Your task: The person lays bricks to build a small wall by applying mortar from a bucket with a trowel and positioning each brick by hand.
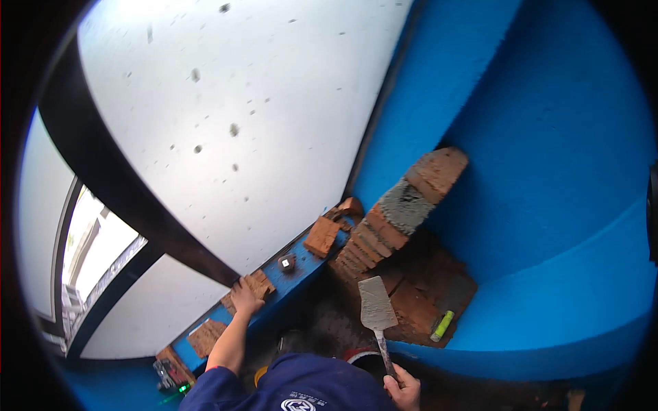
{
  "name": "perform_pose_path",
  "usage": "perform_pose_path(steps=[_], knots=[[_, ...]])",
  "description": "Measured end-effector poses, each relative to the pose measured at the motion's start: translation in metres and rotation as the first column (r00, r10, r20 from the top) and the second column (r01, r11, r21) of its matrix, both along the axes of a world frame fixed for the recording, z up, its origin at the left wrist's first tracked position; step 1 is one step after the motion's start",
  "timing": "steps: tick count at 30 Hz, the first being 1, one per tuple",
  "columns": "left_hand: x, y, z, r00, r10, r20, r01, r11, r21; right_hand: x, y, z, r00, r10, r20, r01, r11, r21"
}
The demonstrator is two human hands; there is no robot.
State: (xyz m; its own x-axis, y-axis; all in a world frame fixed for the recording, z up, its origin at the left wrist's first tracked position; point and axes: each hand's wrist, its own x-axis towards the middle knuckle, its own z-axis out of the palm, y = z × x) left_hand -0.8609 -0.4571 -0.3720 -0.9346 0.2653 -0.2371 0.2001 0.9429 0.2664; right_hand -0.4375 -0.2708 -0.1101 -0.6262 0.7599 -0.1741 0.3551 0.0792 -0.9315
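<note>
My left hand [245, 299] reaches out to the window sill, its fingers closed over a piece of orange brick [262, 282]. In my right hand [403, 388] is a brick trowel [378, 305], held by its handle, the blade pointing away from me and coated with grey mortar. Beyond the trowel rises a narrow brick wall [380, 229]. A bed of wet grey mortar [406, 204] covers part of its top, with bricks at its far end [439, 171].
More bricks [321, 236] [205, 338] and a small dark round object [286, 263] with a white label line the blue sill [301, 277]. A device with a green light [168, 375] sits at its near end. A yellow-green spirit level [442, 327] lies on brickwork [415, 308] at right, beside the blue wall [562, 226].
</note>
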Motion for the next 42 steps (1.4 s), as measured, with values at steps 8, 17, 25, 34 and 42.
perform_pose_path(steps=[8,17,25,34,42], knots=[[0.05,0.044,0.151,0.382,-0.722,0.577,-0.543,0.33,0.772,-0.003,0.01,-0.015,0.965,0.014,-0.263,-0.094,0.952,-0.292],[0.14,0.138,0.28,0.369,-0.863,0.346,0.196,0.436,0.878,-0.044,0.022,-0.061,0.669,-0.328,-0.667,-0.601,0.289,-0.745],[0.176,0.171,0.354,0.135,-0.983,-0.123,0.79,0.032,0.613,-0.021,0.024,-0.045,0.614,-0.327,-0.718,-0.615,0.372,-0.695],[0.207,0.167,0.375,-0.009,-0.962,-0.273,0.851,-0.15,0.503,0.005,0.037,-0.02,0.744,-0.321,-0.586,-0.233,0.697,-0.678],[0.208,0.178,0.39,-0.14,-0.932,-0.334,0.964,-0.205,0.17,-0.012,0.042,0.051,0.958,-0.128,-0.257,-0.077,0.748,-0.659]])
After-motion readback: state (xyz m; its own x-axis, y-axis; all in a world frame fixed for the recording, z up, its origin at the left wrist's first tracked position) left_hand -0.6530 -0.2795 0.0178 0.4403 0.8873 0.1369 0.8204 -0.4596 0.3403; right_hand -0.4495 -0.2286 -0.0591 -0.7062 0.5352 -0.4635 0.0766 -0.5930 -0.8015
